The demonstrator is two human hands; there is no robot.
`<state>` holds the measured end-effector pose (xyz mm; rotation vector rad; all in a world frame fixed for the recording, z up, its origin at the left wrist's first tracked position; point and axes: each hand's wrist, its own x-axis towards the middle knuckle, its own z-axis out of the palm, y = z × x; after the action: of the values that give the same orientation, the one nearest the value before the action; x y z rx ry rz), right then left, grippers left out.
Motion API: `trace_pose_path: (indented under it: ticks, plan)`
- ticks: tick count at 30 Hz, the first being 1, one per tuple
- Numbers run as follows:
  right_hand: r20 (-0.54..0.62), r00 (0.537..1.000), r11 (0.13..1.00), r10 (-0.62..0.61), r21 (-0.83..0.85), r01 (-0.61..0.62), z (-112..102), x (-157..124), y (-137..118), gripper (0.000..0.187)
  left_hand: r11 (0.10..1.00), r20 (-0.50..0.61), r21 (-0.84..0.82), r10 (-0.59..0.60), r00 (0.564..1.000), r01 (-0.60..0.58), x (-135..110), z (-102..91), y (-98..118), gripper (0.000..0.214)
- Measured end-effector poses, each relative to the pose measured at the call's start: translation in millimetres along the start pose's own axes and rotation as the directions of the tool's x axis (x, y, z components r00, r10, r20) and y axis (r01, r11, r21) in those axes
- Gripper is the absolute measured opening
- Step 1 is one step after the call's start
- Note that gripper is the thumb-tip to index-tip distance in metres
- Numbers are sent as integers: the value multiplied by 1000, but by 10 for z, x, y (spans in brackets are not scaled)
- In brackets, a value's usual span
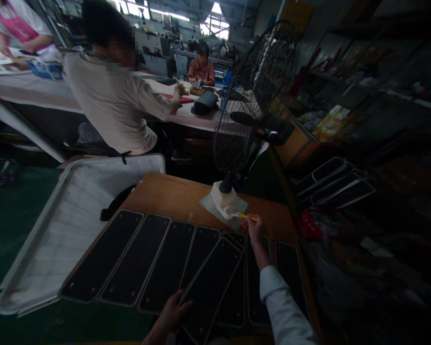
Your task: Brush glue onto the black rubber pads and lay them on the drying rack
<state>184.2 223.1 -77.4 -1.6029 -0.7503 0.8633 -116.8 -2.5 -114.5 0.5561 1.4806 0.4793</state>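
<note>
My right hand [253,226] is closed around the yellow handle of a brush [244,216]. The brush's tip is at an opening in the side of a whitish plastic container [220,197], which has a dark cone-shaped top. At the lower middle, my left hand [172,309] grips the near left edge of a long black panel [213,282] with pale edging and small round studs at its corners. That panel is tilted over others on the table. Several similar black panels [127,256] lie side by side; the held one hides parts of those beneath.
The panels and container rest on a brown wooden table [168,188]. Left of it stands a large white tub [53,230]. A black caged fan [251,105] rises behind. A co-worker [110,96] in a beige shirt sits at a long table; bundled panels [333,182] lie right.
</note>
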Motion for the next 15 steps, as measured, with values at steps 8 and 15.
trace_pose_path:
  ticks: [8, 15]
  plan:
    - [-25, 999, 989, 41, 145, -37, 66, -5, 19, 48, 996, -23, 93, 9, 1000, -7, -17, 2, -22, 71]
    - [-49, 999, 991, 18, 131, -12, 47, 22, 97, 48, 993, -27, 116, 36, 999, -33, 51, -18, -100, 62]
